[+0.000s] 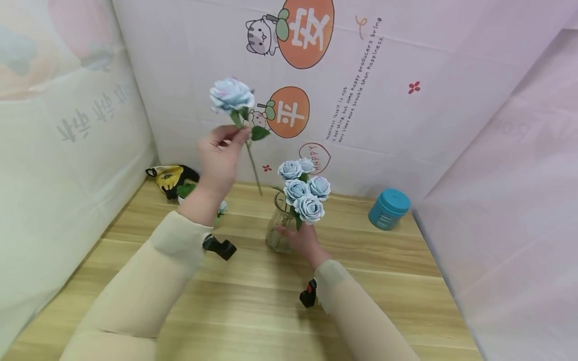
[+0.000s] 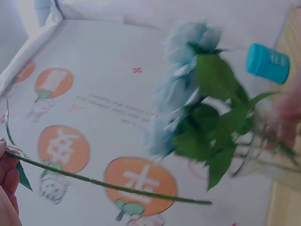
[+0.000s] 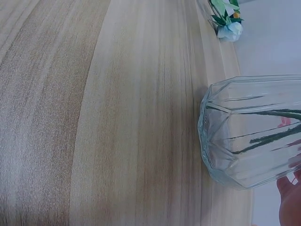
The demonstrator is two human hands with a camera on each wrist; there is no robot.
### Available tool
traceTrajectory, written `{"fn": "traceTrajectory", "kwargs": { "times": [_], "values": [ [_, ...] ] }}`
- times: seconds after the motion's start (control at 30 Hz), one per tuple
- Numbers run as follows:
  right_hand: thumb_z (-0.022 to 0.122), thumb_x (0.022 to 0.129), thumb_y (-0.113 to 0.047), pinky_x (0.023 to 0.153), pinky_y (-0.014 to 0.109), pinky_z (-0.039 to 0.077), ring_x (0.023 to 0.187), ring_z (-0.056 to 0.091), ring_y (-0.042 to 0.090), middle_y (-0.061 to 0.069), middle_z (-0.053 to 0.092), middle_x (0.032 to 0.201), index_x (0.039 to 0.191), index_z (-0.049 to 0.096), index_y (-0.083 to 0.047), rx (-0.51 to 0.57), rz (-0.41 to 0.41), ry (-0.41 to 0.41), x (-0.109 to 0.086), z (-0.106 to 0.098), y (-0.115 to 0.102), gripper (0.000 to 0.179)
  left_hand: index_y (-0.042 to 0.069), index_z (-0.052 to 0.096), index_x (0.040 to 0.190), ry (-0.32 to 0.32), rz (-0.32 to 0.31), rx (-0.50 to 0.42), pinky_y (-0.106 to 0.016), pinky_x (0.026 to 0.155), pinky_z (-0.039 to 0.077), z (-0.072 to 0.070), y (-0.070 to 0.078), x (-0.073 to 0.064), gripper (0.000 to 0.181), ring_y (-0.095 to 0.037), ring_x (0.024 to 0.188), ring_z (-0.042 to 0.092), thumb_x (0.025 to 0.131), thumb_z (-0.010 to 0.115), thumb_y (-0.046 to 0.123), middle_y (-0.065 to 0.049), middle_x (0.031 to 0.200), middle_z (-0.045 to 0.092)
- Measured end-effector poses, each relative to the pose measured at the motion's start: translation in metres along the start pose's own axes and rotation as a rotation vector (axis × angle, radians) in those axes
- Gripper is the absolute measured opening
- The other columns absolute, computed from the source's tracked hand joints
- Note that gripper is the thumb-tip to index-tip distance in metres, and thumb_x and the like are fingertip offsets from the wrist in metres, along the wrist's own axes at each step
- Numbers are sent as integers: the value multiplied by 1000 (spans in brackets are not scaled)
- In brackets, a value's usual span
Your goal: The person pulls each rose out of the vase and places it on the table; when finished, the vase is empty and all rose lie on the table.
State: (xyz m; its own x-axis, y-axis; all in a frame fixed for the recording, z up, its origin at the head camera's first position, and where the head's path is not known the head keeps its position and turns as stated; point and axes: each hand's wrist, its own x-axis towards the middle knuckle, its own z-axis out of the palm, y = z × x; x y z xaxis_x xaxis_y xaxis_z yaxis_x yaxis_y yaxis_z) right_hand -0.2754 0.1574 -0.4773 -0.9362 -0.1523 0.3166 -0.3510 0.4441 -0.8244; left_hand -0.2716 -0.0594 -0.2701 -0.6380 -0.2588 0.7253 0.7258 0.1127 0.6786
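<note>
Between thumb and fingers, my left hand [image 1: 221, 155] pinches the stem of a pale blue artificial rose [image 1: 232, 94], raised above the table at the left. Its thin green stem [image 2: 117, 188] points down toward the table, with a leaf just below the fingers. My right hand [image 1: 308, 244] grips the side of a clear glass vase [image 1: 276, 235], partly hidden by the blooms. Several pale blue roses [image 1: 296, 191] stand in the vase and lean to the right. In the right wrist view, the faceted vase [image 3: 254, 136] shows green stems inside it.
A teal lidded jar [image 1: 389, 209] stands at the back right. Behind my left forearm lie a yellow and black item [image 1: 170, 180], some green leaves [image 1: 185, 190] and a small pale flower [image 1: 223, 207]. Printed fabric walls [image 1: 361, 165] enclose the wooden table [image 1: 253, 301].
</note>
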Motion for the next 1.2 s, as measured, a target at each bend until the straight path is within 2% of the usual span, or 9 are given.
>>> {"fn": "traceTrajectory", "kwargs": {
  "times": [0.1, 0.2, 0.37, 0.43, 0.6, 0.73, 0.9, 1.07, 1.2],
  "values": [
    [81, 82, -32, 114, 39, 26, 139, 33, 15, -7, 42, 149, 150, 32, -28, 0, -3, 3, 1, -1, 2, 84, -2, 75, 96, -3, -108, 30, -20, 60, 42, -20, 3, 12, 13, -13, 70, 58, 88, 76, 8, -4, 83, 72],
    [82, 83, -28, 114, 39, 26, 139, 34, 14, -8, 42, 147, 149, 31, -29, 2, 17, 1, 1, -2, 5, 84, -2, 73, 104, -68, -312, 114, -19, 66, 49, -40, -6, 14, 20, -15, 78, 61, 90, 75, 12, -5, 91, 71],
    [81, 84, -23, 114, 42, 26, 139, 34, 18, -6, 43, 148, 150, 31, -29, -2, 49, -12, 0, -3, 7, 83, 2, 70, 110, -244, -579, 336, -29, 75, 52, -61, -52, -11, 25, -22, 90, 61, 92, 73, 19, -11, 101, 68],
    [81, 84, -24, 114, 42, 26, 139, 34, 19, -5, 42, 149, 151, 30, -28, -5, 56, -12, 0, -4, 8, 84, 3, 71, 108, -320, -615, 427, -35, 76, 52, -64, -77, -26, 25, -25, 91, 62, 92, 72, 22, -12, 103, 68],
    [81, 84, -21, 115, 41, 24, 141, 31, 17, -6, 38, 151, 152, 26, -30, 2, 46, -8, -1, -5, 10, 88, 3, 74, 103, -498, -692, 542, -40, 73, 52, -65, -133, -67, 21, -29, 90, 62, 94, 70, 22, -14, 105, 69],
    [81, 84, -20, 115, 43, 24, 142, 28, 19, -4, 34, 155, 155, 22, -28, 4, -31, -9, -2, -8, 7, 92, 0, 73, 107, -597, -764, 590, -40, 74, 52, -64, -162, -93, 20, -34, 98, 61, 95, 67, 15, -20, 113, 67],
    [82, 83, -14, 115, 44, 24, 143, 27, 20, -1, 31, 157, 156, 23, -22, 11, -108, -8, -5, -14, -3, 94, -4, 68, 116, -661, -783, 632, -46, 82, 52, -59, -180, -113, 24, -39, 109, 58, 95, 62, 7, -23, 121, 62],
    [80, 85, -22, 114, 38, 25, 142, 28, 13, -10, 32, 155, 155, 25, -31, -44, -21, -19, -4, -15, 9, 90, -7, 63, 124, -671, -799, 648, -47, 91, 50, -55, -189, -124, 32, -40, 119, 54, 94, 57, 0, -24, 132, 57],
    [79, 86, -21, 115, 41, 24, 143, 27, 17, -9, 31, 156, 155, 23, -34, -34, 8, -27, -6, -20, 12, 90, -7, 58, 130, -679, -772, 695, -47, 93, 48, -50, -184, -124, 40, -38, 119, 54, 91, 58, 2, -23, 131, 58]
  ]
}}
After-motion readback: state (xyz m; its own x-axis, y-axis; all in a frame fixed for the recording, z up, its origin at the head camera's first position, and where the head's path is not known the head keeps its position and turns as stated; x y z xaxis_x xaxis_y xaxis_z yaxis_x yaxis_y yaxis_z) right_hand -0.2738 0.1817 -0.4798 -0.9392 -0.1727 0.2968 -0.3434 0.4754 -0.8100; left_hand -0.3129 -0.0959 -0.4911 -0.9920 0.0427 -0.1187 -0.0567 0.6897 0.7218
